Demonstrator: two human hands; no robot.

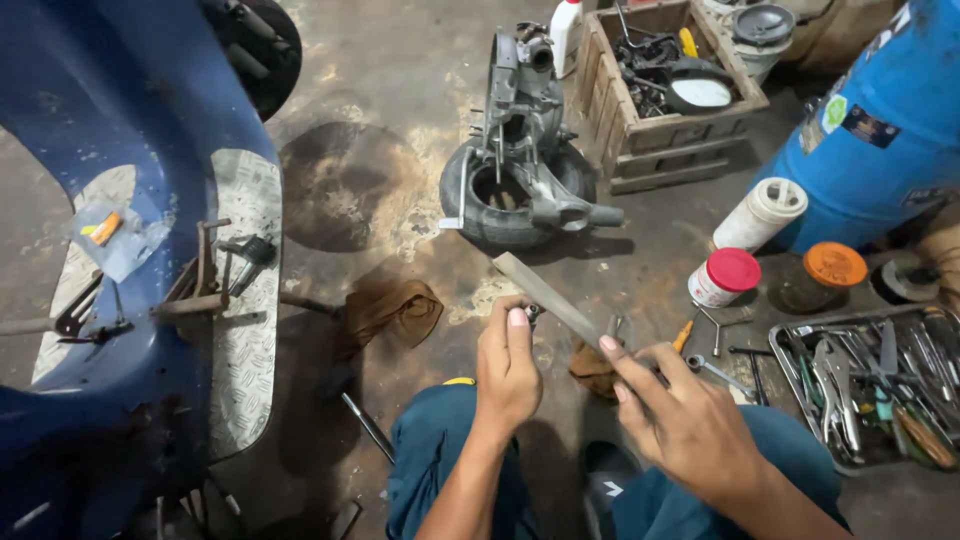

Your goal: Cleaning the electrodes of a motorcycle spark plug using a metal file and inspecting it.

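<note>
I see my right hand [690, 425] gripping one flat metal file [548, 292], my left hand [508, 365] pinching one small metal part [533, 313]; far ahead, one engine casing [520, 150].

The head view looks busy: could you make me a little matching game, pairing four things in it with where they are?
Things:
1. flat metal file
2. engine casing
3. wooden crate
4. metal tray

Places:
A. far right, full of hand tools
B. floor, top middle
C. held in the right hand
D. right of the casing, holding parts

Pairs: 1-C, 2-B, 3-D, 4-A
</note>
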